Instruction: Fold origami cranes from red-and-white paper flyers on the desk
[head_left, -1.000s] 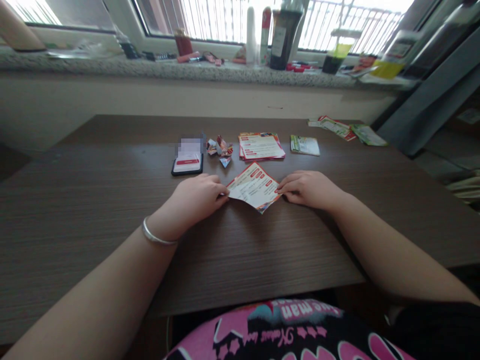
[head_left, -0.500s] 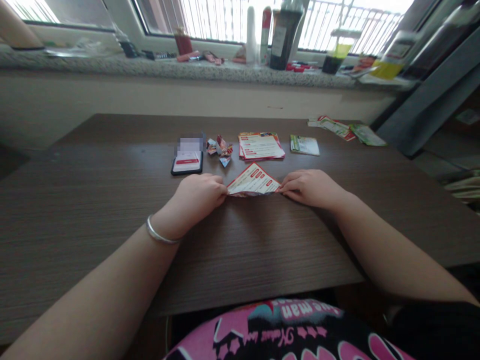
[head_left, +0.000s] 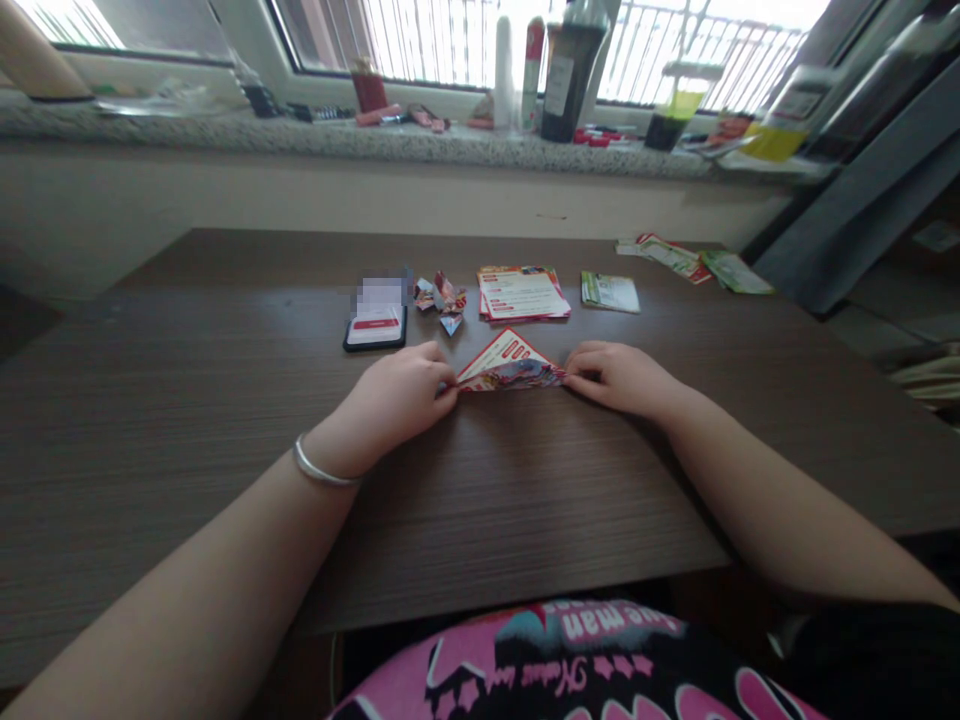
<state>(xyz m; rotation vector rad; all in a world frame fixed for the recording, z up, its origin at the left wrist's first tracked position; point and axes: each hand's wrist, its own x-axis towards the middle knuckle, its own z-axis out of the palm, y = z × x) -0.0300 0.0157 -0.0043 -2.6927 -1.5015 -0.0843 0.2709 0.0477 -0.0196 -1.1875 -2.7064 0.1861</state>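
A printed sheet of paper (head_left: 510,370), cream with red labels on one face and a colourful picture on the other, is folded across into a triangle pointing away from me. My left hand (head_left: 409,395) pinches its left corner. At the opposite corner, the fingertips of my right hand (head_left: 619,378) are closed on the paper. The near flap curls up and over, showing its picture side. Just beyond lie a folded paper piece (head_left: 444,298) with several points and a stack of printed sheets (head_left: 525,293).
A smartphone (head_left: 376,318) lies left of the folded piece. Small green-edged cards (head_left: 610,291) and more leaflets (head_left: 675,258) are to the right on the wooden table (head_left: 225,420). Bottles, including a dark one (head_left: 562,80), stand on the windowsill (head_left: 420,145).
The paper's near edge has come up and over away from me, so its colourful side now shows and covers part of the cream face. Both hands stay at the corners.
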